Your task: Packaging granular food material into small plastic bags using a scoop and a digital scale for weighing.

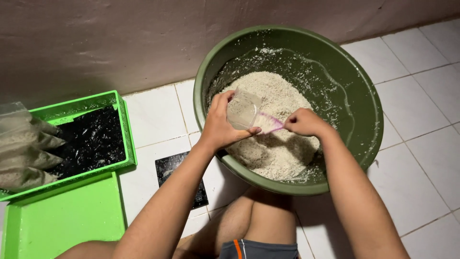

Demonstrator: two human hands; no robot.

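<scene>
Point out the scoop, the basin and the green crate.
scoop (268, 123), head view, its purple part.
basin (203, 79), head view, left rim.
green crate (125, 129), head view, right wall.

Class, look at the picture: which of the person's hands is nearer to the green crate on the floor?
The left. The left hand holds a clear plastic bag over the basin, on the side toward the green crate. The right hand is farther over, gripping a purple scoop.
</scene>
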